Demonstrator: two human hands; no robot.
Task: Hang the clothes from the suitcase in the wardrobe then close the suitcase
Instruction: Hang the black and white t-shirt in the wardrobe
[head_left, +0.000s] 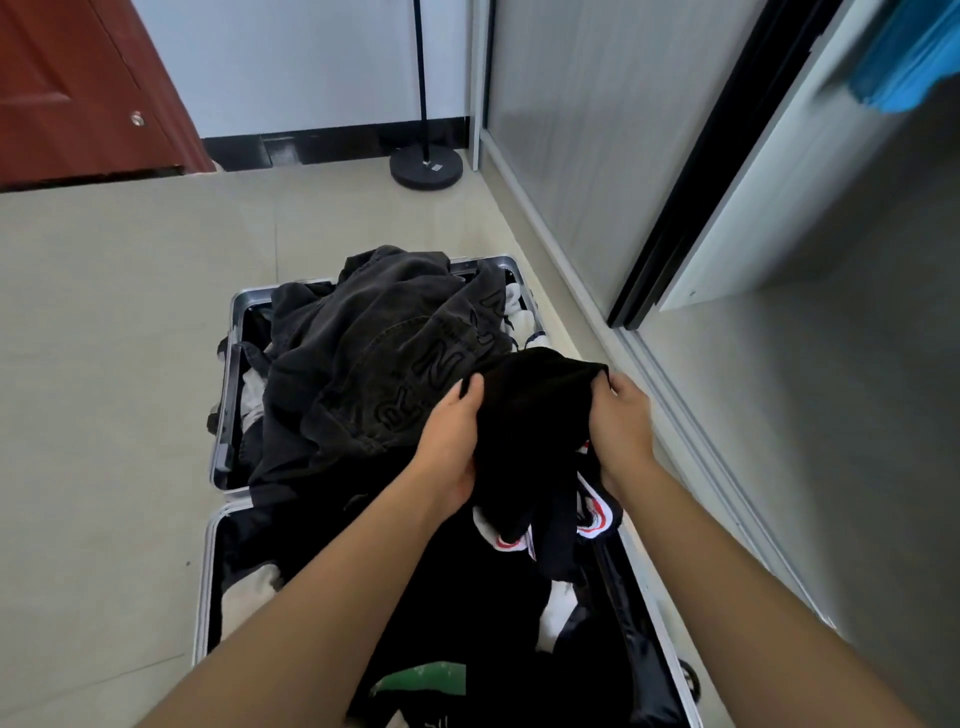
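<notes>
An open suitcase (229, 395) lies flat on the tiled floor (104, 322), filling the view from the centre down to 6 o'clock. It has silver rims and both halves are heaped with clothes.

Both hands hold a black top (535, 415) just above the pile, slightly toward 4 o'clock from the centre. It is plain, deep black and bunched into a rounded hump. Below the hands hangs a trim of white with thin red lines. The left hand (452, 441) grips its left edge, with the thumb lying over the cloth and the fingers curled under it. The right hand (621, 421) pinches its upper right corner with curled fingers.

At 11 o'clock from the top, a crumpled grey denim piece (374, 353) with raised lettering covers the far half of the suitcase. The near half holds dark clothes, some white cloth (558, 613) and a green piece (421, 678) at 6 o'clock.

The wardrobe (831, 364) stands open at 3 o'clock, right beside the suitcase. Its sliding door (571, 130) is at 1 o'clock, and a blue garment (904, 57) hangs inside at 2 o'clock. A black stand (426, 166) with a round base is at 12 o'clock, and a red-brown door (78, 88) is at 10 o'clock.
</notes>
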